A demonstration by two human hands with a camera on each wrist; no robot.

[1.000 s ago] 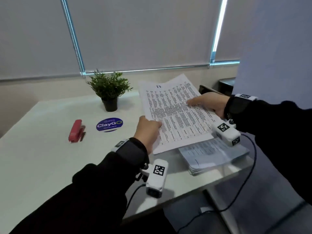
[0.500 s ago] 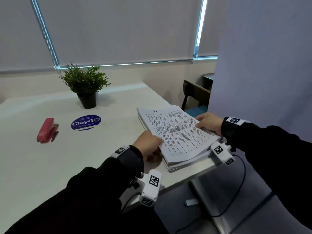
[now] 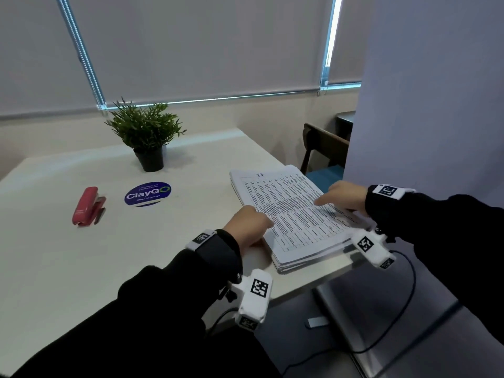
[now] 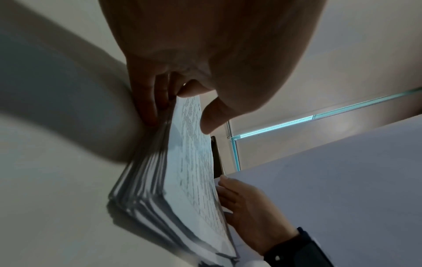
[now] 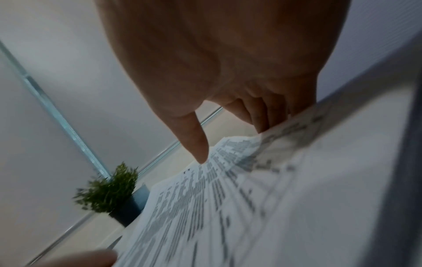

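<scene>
The paper stack (image 3: pixel 291 214) is lying flat on the worktop (image 3: pixel 81 255), right of the potted plant (image 3: pixel 147 137) and nearer the person. The left hand (image 3: pixel 246 227) is pinching its left edge, thumb on the top sheet. The right hand (image 3: pixel 343 196) is gripping the opposite edge, thumb pressing the print. A red stapler (image 3: pixel 88 205) is sitting left of the plant.

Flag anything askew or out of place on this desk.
The stack of papers at the right edge of the table is ragged: sheets stick out unevenly along its near side. The left hand and right hand grip its sides. Nothing else stands out.
</scene>
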